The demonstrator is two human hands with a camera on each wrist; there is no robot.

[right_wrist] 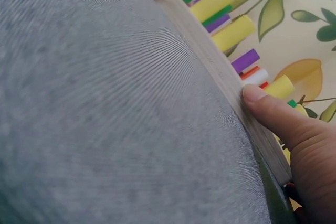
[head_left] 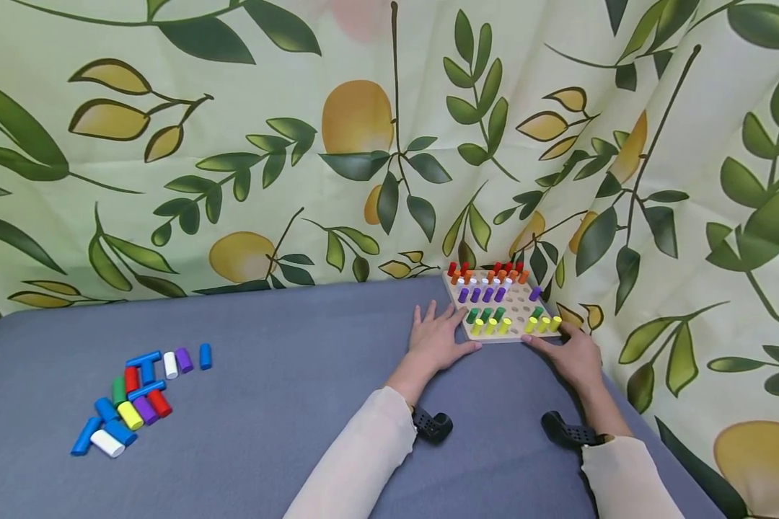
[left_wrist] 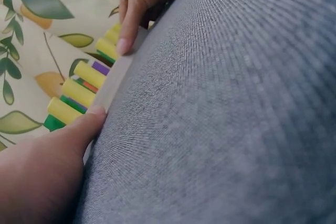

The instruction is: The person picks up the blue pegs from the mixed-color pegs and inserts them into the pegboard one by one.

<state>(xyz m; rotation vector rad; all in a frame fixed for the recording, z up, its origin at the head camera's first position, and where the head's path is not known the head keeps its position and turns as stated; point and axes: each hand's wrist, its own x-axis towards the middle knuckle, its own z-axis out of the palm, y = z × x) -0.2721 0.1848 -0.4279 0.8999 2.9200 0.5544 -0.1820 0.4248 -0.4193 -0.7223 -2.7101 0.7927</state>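
Note:
A wooden pegboard [head_left: 514, 315] stands at the table's far right corner, with red, orange, white, purple, green and yellow pegs upright in rows. My left hand [head_left: 435, 342] lies at its left side with fingers spread, thumb along the front edge. At the front right corner my right hand [head_left: 574, 353] grips the board, its thumb [right_wrist: 255, 94] pressing the front edge; its other fingers are mostly hidden behind the corner. In the left wrist view, yellow pegs [left_wrist: 80, 93] rise behind the board's front edge [left_wrist: 113, 85]. Neither hand holds a loose peg.
Loose blue, white, red, green, yellow and purple pegs [head_left: 130, 414] lie in a heap on the left of the grey table [head_left: 253, 432]. One blue peg [head_left: 205, 356] lies a little apart. A leaf-patterned cloth [head_left: 266, 180] hangs behind the table and along its right side.

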